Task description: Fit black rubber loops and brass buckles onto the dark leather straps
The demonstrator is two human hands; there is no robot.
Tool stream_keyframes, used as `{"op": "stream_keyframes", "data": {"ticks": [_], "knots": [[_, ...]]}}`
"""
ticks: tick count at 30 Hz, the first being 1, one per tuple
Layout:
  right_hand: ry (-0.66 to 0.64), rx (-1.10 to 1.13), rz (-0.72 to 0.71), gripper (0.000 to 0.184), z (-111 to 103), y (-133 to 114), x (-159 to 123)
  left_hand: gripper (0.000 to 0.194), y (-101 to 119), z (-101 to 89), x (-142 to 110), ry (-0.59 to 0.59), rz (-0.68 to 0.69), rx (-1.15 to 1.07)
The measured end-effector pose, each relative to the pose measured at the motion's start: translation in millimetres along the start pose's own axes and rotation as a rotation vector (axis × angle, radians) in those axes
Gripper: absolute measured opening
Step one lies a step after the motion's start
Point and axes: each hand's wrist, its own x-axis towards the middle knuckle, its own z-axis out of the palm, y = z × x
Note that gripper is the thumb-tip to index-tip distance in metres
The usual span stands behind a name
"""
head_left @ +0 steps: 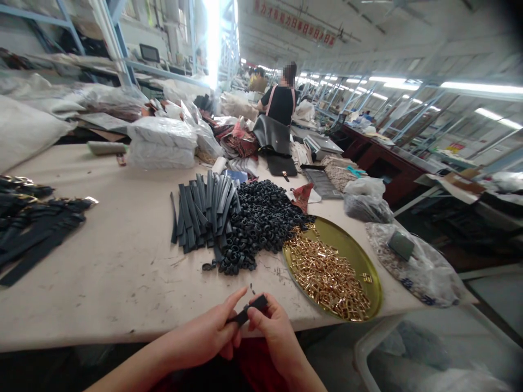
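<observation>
At the table's front edge, a short black strap (259, 302) is held between both hands, with a narrow band or loop across its middle. My left hand (210, 333) closes round the strap's lower end, its index finger extended along the table. My right hand (273, 322) pinches the upper part between thumb and fingers. Beyond them lie a bundle of flat black strips (204, 209) and a heap of small black loops (261, 218). To the right, a round gold tray (370, 267) holds many small gold buckles (327, 272).
More black straps with gold buckles (44, 228) lie at the left. Plastic-wrapped packs (161, 144), a black bag (273, 136) and stacked pieces line the table's back. A clear plastic bag (425, 269) sits at the right, above a plastic bin (362, 348). Another person (281, 103) is farther away.
</observation>
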Motion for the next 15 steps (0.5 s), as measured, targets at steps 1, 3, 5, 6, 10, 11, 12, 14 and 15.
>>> {"op": "stream_keyframes", "data": {"ticks": [1,3,5,6,10,11,12,14,15], "knots": [[0.019,-0.006,-0.01,0.025,1.8,2.6,-0.2,0.057,-0.5,-0.8,-1.1,-0.007,-0.005,-0.024],[0.013,-0.015,-0.016,0.029,1.5,6.9,1.3,0.054,-0.3,-2.5,-3.1,0.018,0.009,-0.024],[-0.013,-0.07,-0.039,0.038,-9.4,4.1,7.0,0.052,1.2,-4.8,-4.5,0.053,0.02,-0.005],[0.002,-0.149,-0.076,0.04,-20.0,-1.7,11.8,0.052,2.1,-6.1,-4.9,0.053,0.027,-0.002],[0.364,-1.009,-0.301,0.03,-83.4,-46.1,42.8,0.046,3.8,-8.3,-3.8,-0.059,0.046,-0.127],[0.439,-1.297,-0.28,0.028,-98.3,-57.4,51.7,0.043,3.8,-7.5,-2.7,-0.08,0.046,-0.169],[0.433,-1.367,-0.272,0.027,-110.8,-66.5,60.0,0.04,3.9,-6.2,-1.6,-0.083,0.046,-0.196],[0.376,-1.457,-0.258,0.024,-126.5,-76.8,73.7,0.033,4.4,-3.6,0.1,-0.056,0.05,-0.192],[0.332,-1.457,-0.26,0.024,-130.3,-78.3,78.4,0.03,4.8,-2.7,0.3,-0.044,0.047,-0.178]]}}
